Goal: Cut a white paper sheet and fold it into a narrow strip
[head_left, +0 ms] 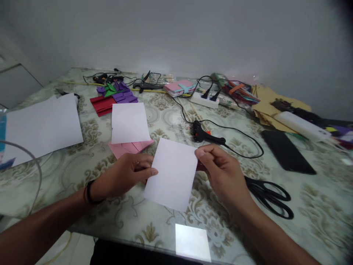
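A white sheet of paper (171, 176) is held up above the table between my two hands. My left hand (129, 171) pinches its left edge, thumb on top and fingers behind. At the upper right corner my right hand (219, 167) grips it between thumb and bent fingers. Something dark red shows just behind the paper by the right fingers; I cannot make out what it is. Another white square of paper (129, 123) lies beyond my left hand, partly over a folded pink paper (129, 148). Black-handled scissors (271, 197) rest beside my right forearm, blades hidden.
A black glue gun (206, 134) with a looping cord lies ahead, near a white power strip (204, 100). A black phone (288, 151) is at right. Large white sheets (46, 127) lie left; red (102, 105) and purple (124, 94) folded papers sit behind.
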A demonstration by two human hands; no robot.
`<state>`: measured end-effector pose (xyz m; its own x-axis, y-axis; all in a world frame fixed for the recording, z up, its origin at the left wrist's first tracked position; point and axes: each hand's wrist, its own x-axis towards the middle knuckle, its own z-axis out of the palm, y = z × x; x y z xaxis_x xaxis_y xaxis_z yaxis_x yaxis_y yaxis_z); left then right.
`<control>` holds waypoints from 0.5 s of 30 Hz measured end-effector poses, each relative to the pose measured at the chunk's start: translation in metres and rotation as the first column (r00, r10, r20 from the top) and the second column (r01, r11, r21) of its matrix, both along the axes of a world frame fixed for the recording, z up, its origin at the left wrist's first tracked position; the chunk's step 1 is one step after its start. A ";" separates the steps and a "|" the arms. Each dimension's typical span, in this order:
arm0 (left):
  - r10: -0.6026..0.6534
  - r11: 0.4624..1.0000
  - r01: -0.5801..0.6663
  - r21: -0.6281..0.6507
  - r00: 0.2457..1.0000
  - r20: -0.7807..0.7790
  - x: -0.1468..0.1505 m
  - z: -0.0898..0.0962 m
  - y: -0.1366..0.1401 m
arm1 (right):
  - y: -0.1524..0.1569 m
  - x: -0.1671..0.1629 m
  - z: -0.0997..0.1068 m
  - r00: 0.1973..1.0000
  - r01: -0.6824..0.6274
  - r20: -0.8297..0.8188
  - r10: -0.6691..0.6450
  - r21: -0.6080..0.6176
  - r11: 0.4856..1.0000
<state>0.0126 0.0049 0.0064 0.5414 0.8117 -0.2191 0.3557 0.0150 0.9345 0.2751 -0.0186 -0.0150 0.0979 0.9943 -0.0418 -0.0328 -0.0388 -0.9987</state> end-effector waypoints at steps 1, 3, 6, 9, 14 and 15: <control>0.022 1.000 -0.022 0.001 1.000 0.014 0.000 0.000 0.000 | 0.001 0.000 -0.001 1.000 -0.008 -0.011 0.008 -0.024 1.000; 0.082 0.996 -0.083 0.026 0.996 0.029 0.001 -0.001 -0.001 | 0.002 -0.001 -0.002 0.999 -0.038 -0.022 0.036 -0.067 0.997; 0.138 0.984 -0.142 0.106 0.989 0.044 0.001 -0.003 -0.002 | 0.002 -0.001 -0.002 0.998 -0.056 0.004 0.056 -0.080 0.995; 0.085 0.985 -0.096 0.144 0.993 0.084 -0.001 -0.004 -0.004 | 0.001 -0.001 -0.001 0.999 -0.037 0.020 0.038 -0.060 0.998; -0.072 0.983 0.076 0.169 0.997 -0.030 -0.002 0.004 -0.006 | 0.001 -0.001 0.001 0.999 -0.042 0.004 0.042 -0.044 0.998; -0.082 0.983 0.088 0.163 0.996 -0.038 -0.002 0.006 -0.006 | 0.001 -0.001 0.002 0.999 -0.046 -0.002 0.046 -0.043 0.998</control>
